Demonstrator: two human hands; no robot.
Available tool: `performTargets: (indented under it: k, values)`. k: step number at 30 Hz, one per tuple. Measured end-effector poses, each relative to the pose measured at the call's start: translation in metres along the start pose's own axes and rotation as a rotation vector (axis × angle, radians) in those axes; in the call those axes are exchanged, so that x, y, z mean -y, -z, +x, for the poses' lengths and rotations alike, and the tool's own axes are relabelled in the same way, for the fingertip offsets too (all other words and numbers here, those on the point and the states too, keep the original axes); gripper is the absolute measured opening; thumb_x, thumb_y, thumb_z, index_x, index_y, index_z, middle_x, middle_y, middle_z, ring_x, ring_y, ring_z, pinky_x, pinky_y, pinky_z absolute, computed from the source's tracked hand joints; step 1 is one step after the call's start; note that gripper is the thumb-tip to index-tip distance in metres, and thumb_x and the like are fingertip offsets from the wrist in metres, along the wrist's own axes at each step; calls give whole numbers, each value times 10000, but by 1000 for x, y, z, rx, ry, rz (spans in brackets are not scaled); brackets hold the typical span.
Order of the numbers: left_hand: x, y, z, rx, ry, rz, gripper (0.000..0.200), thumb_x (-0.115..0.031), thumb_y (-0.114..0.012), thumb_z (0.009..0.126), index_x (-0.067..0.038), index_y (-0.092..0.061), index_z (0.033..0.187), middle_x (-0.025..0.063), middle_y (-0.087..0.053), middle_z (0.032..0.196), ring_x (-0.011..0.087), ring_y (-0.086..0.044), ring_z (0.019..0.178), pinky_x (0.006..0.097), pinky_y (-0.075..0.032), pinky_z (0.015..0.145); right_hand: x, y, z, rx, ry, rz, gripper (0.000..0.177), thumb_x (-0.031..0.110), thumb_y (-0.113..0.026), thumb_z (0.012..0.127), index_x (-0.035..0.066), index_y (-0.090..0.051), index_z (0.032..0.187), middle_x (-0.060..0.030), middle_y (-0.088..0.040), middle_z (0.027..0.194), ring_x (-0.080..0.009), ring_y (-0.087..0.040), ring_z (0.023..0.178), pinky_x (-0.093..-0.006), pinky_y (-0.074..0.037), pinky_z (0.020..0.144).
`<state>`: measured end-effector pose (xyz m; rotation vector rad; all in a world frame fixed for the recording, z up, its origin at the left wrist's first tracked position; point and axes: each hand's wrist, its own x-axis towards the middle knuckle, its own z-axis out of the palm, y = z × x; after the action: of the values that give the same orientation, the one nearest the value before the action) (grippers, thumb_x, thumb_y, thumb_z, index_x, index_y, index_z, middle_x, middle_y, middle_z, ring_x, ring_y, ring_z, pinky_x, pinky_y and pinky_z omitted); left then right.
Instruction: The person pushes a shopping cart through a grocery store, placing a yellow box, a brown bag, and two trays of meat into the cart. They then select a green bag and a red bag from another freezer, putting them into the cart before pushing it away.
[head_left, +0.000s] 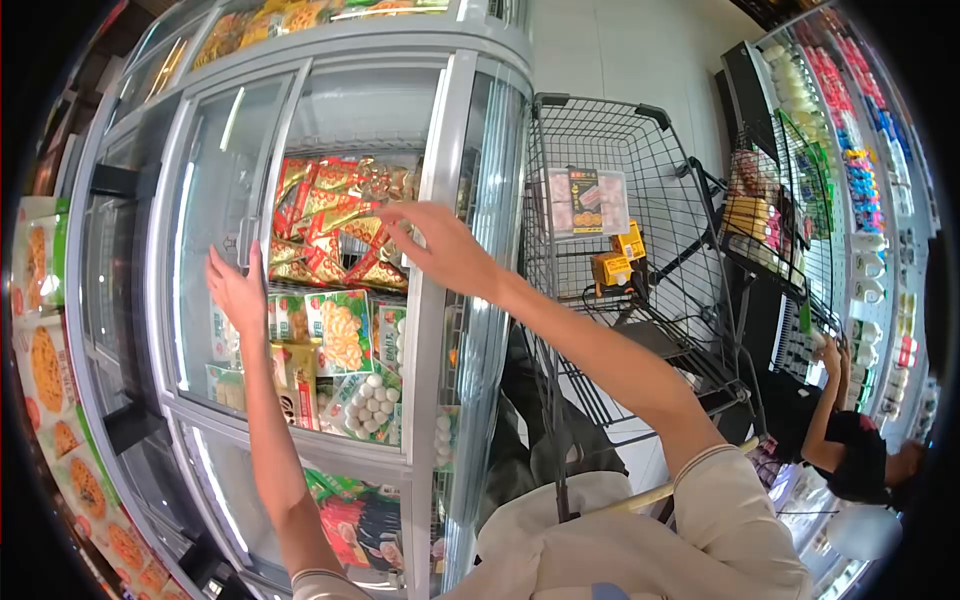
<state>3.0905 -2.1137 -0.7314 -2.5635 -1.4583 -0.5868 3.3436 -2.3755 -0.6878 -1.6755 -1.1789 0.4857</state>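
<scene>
Freezer (pixel 427 360) stands beside a cart (pixel 600 104) on pale floor (pixel 625 50), left hand (pixel 240 292) spread at door (pixel 213 170), right hand (pixel 446 250) unclenched.

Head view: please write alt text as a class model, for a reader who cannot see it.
A person's left hand is beside a freezer door handle, the right hand at the freezer frame, with red and gold packets inside. On the picture's right, a black wire cart holds a clear package and yellow boxes.
</scene>
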Motion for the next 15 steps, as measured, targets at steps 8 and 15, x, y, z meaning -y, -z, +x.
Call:
performTargets:
  k: [8,15]
  values:
    - [-35,21,7,201,1,-126,556,-389,-662,1001,34,-561,1349,244,-582,1257,439,-571,1169,502,-470,991,103,122,-209,-158,-454,-92,213,40,-611,985,44,-686,1184,-128,-708,1178,-333,-650,1138,-408,-485,1023]
    - [-99,67,-25,410,27,-278,689,-502,-605,1012,33,-535,1441,293,-528,1435,475,-510,1339,507,-430,1114,151,171,-315,-389,-735,-190,215,25,-601,987,48,-684,1184,-139,-708,1175,-342,-657,1115,-405,-503,987]
